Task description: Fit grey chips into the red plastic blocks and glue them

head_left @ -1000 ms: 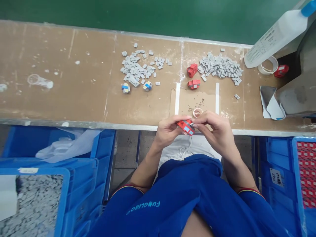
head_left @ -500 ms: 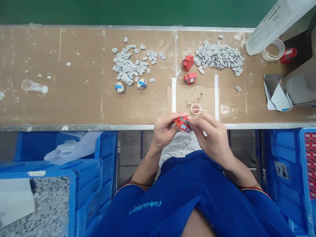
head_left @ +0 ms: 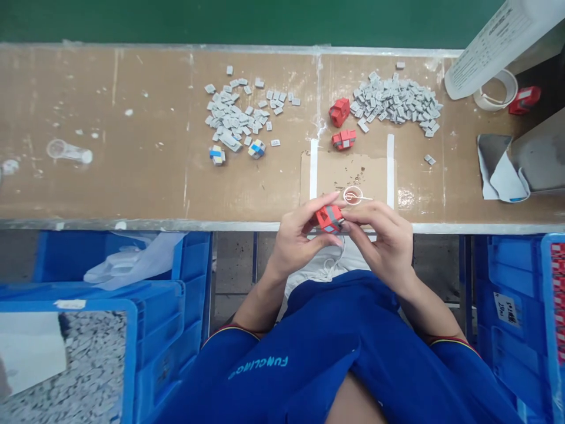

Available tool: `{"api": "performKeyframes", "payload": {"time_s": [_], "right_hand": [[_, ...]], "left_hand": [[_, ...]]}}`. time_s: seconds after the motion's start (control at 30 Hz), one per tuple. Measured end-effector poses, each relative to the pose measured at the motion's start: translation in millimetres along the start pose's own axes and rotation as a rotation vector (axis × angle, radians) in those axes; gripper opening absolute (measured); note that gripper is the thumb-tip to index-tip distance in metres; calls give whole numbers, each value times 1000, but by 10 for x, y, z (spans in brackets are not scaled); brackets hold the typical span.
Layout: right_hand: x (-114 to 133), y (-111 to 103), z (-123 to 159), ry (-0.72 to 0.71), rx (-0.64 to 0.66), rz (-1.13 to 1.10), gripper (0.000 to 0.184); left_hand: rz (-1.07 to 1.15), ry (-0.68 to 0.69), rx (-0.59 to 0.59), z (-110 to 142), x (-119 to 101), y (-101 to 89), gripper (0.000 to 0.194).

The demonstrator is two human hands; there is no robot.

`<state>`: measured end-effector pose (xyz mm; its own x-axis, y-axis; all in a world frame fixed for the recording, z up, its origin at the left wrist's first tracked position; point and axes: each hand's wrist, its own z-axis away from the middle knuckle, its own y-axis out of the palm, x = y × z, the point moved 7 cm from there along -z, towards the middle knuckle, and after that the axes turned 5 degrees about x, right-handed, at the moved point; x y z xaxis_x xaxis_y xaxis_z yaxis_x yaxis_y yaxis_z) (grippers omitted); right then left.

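Observation:
Between the fingers of my left hand (head_left: 298, 235) is a small red toy block piece (head_left: 328, 218) with a grey band, held over the table's front edge. My right hand (head_left: 382, 238) meets it from the other side. Its thumb and forefinger are pinched at the piece's right end, on a small pale bit too hidden to name. Just beyond my hands stands a small round cup (head_left: 353, 195) with a thin white stick across it. Two similar red pieces, one upper (head_left: 339, 112) and one lower (head_left: 344, 139), lie farther back.
Small grey tiles lie in a left pile (head_left: 229, 118) and a right pile (head_left: 397, 100). Two yellow-blue-white pieces (head_left: 256, 148) sit by the left pile. A white bottle (head_left: 481, 56) and tape roll (head_left: 497, 91) stand at right. Blue crates (head_left: 159, 318) flank me below the table.
The red piece has been turned in my left hand, so its grey band and hollow side now show more. My right fingertips remain at its right end. The view has shifted slightly.

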<state>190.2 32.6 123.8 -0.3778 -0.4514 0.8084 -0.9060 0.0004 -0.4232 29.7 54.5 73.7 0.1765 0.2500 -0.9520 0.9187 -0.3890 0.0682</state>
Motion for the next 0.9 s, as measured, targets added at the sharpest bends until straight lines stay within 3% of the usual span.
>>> {"api": "performKeyframes", "payload": {"time_s": [0.1,0.27,0.7,0.9], "right_hand": [[17,21,5,-29,4,42,18],[46,10,-30,-94,75,88,19],[54,41,-25,-126,73,101,11],[87,51,-3,-118,82,103,12]], "left_hand": [[-5,-35,-29,29,-21,38,69],[-14,22,-12,-30,-62,17,49],[-52,62,8,-27,-81,4,43],[-43,56,27,8,-95,-3,49]]}}
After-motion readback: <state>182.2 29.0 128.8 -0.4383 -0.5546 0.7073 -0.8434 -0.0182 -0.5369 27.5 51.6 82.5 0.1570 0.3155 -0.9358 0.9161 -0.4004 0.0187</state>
